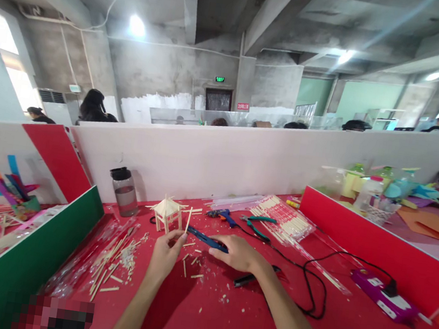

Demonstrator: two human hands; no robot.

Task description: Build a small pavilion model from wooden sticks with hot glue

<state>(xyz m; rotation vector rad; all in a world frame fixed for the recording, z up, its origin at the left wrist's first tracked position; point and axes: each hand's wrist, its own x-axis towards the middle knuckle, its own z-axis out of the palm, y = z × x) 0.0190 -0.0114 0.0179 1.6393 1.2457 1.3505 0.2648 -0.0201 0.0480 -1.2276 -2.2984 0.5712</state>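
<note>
My left hand (169, 248) pinches a short wooden stick (188, 220), held nearly upright. My right hand (236, 252) is closed around a long dark blue hand tool (206, 238); its exact kind is unclear. The tool's far end points at the stick, and I cannot tell whether they touch. Just beyond my left hand stands a small pavilion model (167, 214) of wooden sticks with a pointed roof. Cut stick pieces (185, 266) lie between and below my hands. A blue glue gun (222, 216) and green-handled pliers (259, 227) rest beyond my right hand.
Loose sticks (109, 263) and plastic wrap lie left, beside a green divider (26, 262). A water bottle (123, 194) stands at the back partition. Packaged sticks (283, 217), a black cable (324, 293) and a purple power strip (383, 296) are right, near a red divider (375, 246).
</note>
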